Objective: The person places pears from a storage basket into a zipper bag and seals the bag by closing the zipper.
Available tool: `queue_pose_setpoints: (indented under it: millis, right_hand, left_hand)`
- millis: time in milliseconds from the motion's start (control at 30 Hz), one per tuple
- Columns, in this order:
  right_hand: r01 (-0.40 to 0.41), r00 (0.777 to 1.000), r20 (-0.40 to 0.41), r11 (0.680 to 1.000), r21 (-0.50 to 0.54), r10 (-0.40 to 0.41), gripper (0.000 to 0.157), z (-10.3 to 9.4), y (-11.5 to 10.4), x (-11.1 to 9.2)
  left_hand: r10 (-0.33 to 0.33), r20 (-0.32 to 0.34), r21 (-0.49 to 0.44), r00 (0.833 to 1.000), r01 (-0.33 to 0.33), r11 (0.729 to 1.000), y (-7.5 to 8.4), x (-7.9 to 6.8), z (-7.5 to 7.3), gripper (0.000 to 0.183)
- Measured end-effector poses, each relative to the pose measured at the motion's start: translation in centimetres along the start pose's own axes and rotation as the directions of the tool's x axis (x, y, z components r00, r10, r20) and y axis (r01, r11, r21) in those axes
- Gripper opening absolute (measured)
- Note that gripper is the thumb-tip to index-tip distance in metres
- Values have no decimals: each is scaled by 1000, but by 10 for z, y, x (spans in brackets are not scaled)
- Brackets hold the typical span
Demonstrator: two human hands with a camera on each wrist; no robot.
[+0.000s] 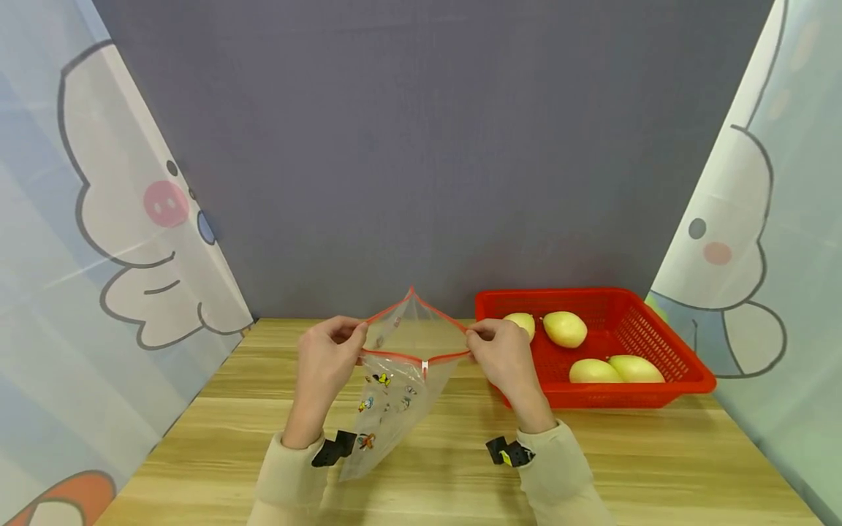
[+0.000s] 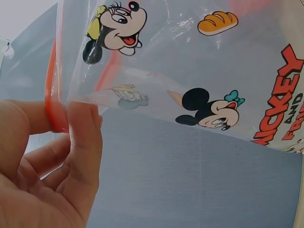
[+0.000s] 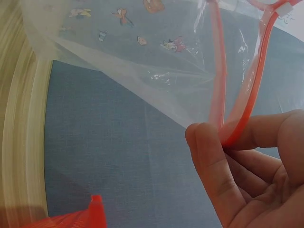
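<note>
the fingers (image 2: 84,152) of the left hand (image 1: 325,356) are pinching the left side of the mouth of a clear bag (image 1: 397,409), and the right hand (image 1: 505,358) is pinching its right side. the bag is hanging over the middle of the wooden table (image 1: 197,453), its mouth spreading wide. at far right, a red basket (image 1: 664,340) is holding yellow fruits (image 1: 564,329).

"MICKEY AND FR…" on clear bag (image 2: 175,59)

grey backdrop (image 1: 421,161) | cartoon-printed left curtain (image 1: 112,219) | cartoon-printed right curtain (image 1: 730,219) | wood-grain table (image 1: 217,431)
</note>
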State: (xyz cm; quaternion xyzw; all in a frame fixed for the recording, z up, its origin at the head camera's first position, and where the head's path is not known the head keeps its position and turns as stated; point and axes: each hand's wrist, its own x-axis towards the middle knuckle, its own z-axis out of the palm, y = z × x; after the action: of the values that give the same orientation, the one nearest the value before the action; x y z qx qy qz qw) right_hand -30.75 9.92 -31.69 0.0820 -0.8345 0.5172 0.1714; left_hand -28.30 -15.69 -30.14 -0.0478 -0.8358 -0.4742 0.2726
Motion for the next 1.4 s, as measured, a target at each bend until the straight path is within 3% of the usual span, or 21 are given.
queue_pose_setpoints:
  millis: [433, 667, 900, 1200, 1400]
  right_hand:
    - [14, 1000, 20, 1000, -21, -13, 12, 7, 7, -1]
    - [63, 998, 33, 988, -142, -59, 14, 14, 7, -2]
    - [125, 988, 117, 965, -232, -100, 16, 13, 7, 2]
    - [269, 951, 259, 859, -436, -167, 21, -5, 9, 11]
    - [326, 929, 346, 737, -592, -133, 39, -26, 13, 20]
  left_hand:
    - [42, -38, -28, 998, -43, 999, -2, -4, 9, 12]
    - [37, -48, -4, 998, -37, 999, -5, -2, 12, 13]
    - [48, -44, 8, 998, -48, 999, -5, 4, 13, 13]
    - [30, -25, 5, 999, -30, 1000, -7, 3, 14, 14]
    - [29, -23, 6, 999, -28, 1000, -7, 3, 14, 14]
